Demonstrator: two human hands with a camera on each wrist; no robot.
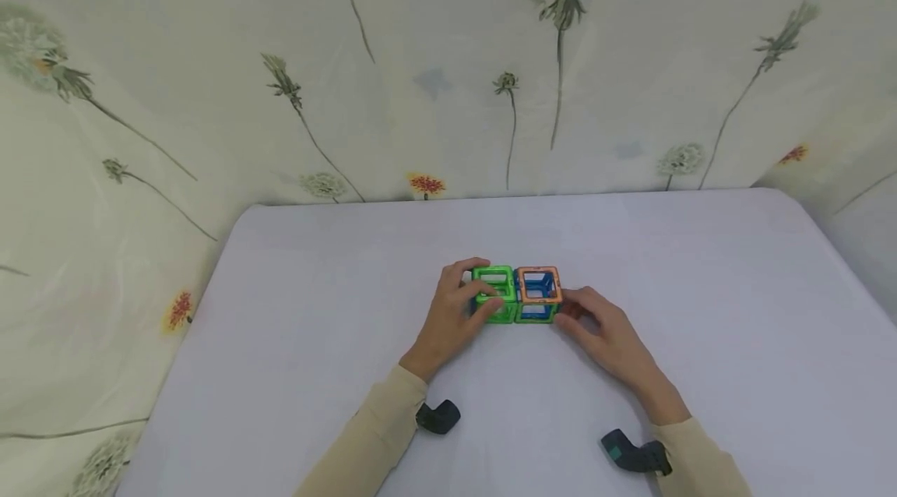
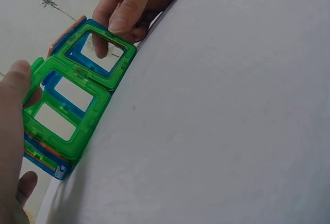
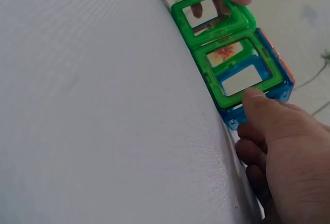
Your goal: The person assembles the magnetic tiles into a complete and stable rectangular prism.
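Observation:
Two open-framed cubes of magnetic tiles stand side by side, touching, on the white table. The left cube (image 1: 510,298) has green top and front tiles; the right cube (image 1: 541,301) has an orange top, a green front and blue tiles behind. My left hand (image 1: 447,318) grips the left cube, its thumb at the front and fingers over the top and left side. At the right cube's outer side, my right hand (image 1: 608,332) pinches it; the right wrist view shows the thumb on the edge of its green front tile (image 3: 207,77). Fingers behind the cubes are partly hidden.
The white-covered table (image 1: 315,271) spreads around both hands. Behind it hangs a pale cloth (image 1: 434,131) printed with dandelions. A dark wrist-worn device (image 1: 439,417) sits by the left sleeve, and another dark device (image 1: 634,454) by the right sleeve.

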